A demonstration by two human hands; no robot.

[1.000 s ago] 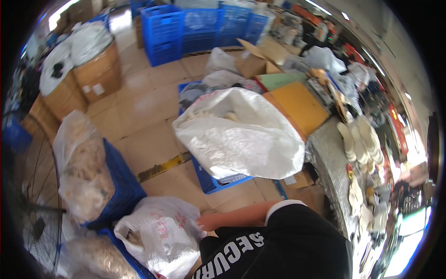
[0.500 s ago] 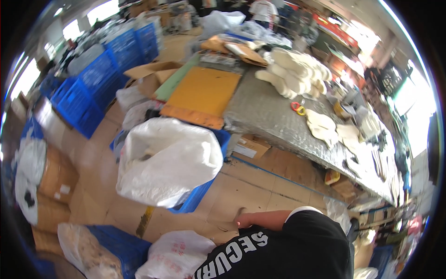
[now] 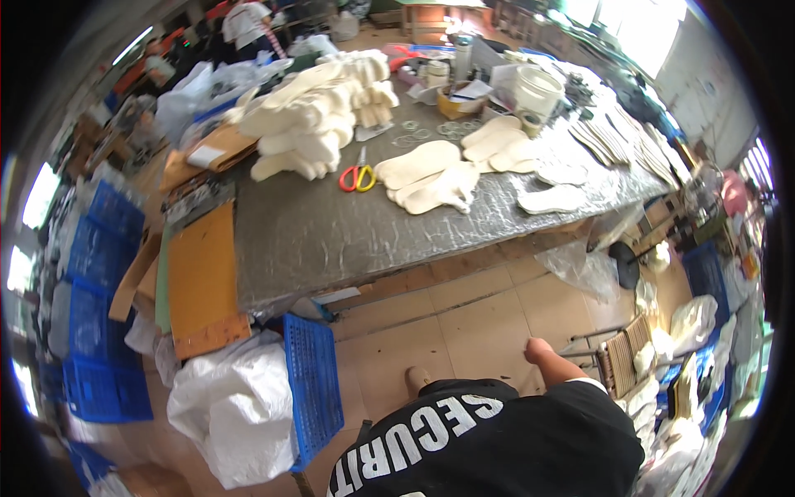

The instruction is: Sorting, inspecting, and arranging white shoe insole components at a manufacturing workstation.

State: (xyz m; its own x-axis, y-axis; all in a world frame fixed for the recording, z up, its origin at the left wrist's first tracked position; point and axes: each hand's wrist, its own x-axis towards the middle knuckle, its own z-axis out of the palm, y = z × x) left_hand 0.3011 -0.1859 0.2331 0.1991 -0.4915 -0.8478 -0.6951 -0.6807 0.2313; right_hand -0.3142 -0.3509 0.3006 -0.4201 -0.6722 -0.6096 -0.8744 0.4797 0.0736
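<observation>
White trim (image 3: 590,383) edged the black short sleeve (image 3: 600,418) from which the bare right hand (image 3: 537,349) reached over the beige tiled floor (image 3: 472,331). Its fingers looked drawn in, but they were too small to tell whether they gripped anything; the left hand was out of view, so its state could not be told. Nearest to the right hand, just to its right, stood a metal-framed chair with a brown slatted seat (image 3: 621,362). Beyond it lay a crumpled clear plastic sheet (image 3: 586,269).

Ahead, well apart from the hand, stretched a long table wrapped in shiny dark film (image 3: 306,240). On it, flat cream insoles (image 3: 421,166) overlapped beside steel scissors with red and yellow handles (image 3: 358,178), and left of these rose a thick cream insole pile (image 3: 310,116). Farther back stood a round whitish bucket (image 3: 538,89). Near the table's left end, a crumpled white sack (image 3: 236,406) bulged against a blue latticed plastic crate (image 3: 315,389). Beyond the table was a person in a white top (image 3: 246,25).
</observation>
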